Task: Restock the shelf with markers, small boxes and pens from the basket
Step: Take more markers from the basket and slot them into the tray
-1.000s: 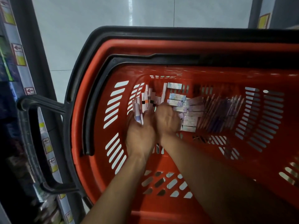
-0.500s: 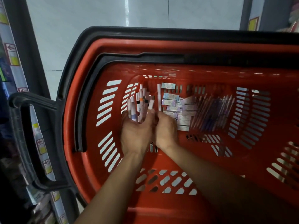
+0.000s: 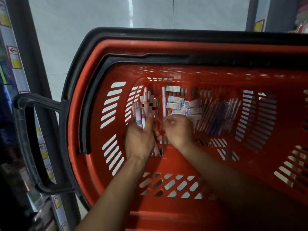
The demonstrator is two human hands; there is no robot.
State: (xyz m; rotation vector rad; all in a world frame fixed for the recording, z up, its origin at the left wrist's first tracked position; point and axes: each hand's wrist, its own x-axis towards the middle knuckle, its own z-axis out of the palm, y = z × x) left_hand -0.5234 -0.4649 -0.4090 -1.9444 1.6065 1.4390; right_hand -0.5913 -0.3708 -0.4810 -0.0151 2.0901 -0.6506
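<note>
Your left hand (image 3: 139, 144) grips fanned bundle of markers (image 3: 146, 105), tips toward 12 o'clock, gathered for 1 carry to shelf. Right hand (image 3: 179, 129), fingers curled, empty as far as visible, hovers over small boxes (image 3: 175, 104). Pens (image 3: 218, 114) lie at 3 o'clock in basket (image 3: 93, 114).

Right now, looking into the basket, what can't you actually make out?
- Head view: print on the small boxes, too small and blurred.
- Pens: count unclear, motion blur.
- Right hand: curled fingers hide whether it holds anything.
- Markers: lower ends hidden behind the left hand.
- Basket: right side cut off by the edge.
</note>
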